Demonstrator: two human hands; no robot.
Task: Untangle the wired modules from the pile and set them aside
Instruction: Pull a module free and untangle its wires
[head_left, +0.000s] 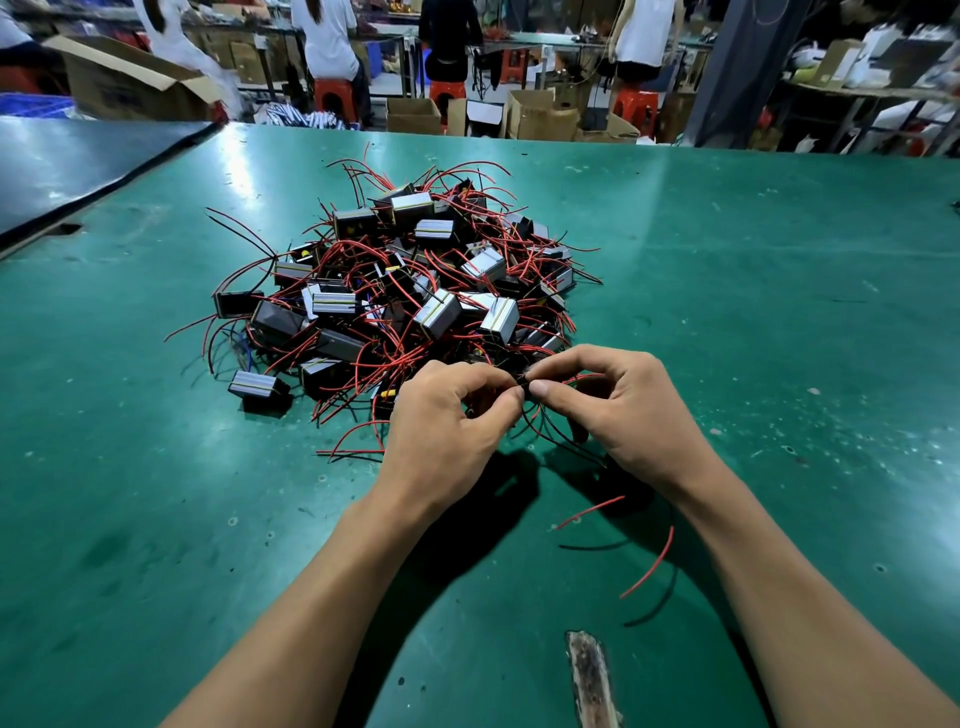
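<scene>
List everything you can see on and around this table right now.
Table: one, green, fills the foreground.
Pile of modules: one, too many to count, black and silver boxes with red and black wires, table centre.
Held wires: a few, red and black, at the pile's near edge.
Loose wires: several, red and black, beside the right forearm.
Worn patch: one, brown, near edge.
Cardboard boxes: several, brown, behind the table.
Stools: at least three, red, background.
Left hand: pinches the held wires.
Right hand: pinches them too.

Bare green table (753, 291) right and left — tangled pile (395, 291) blocking centre
</scene>
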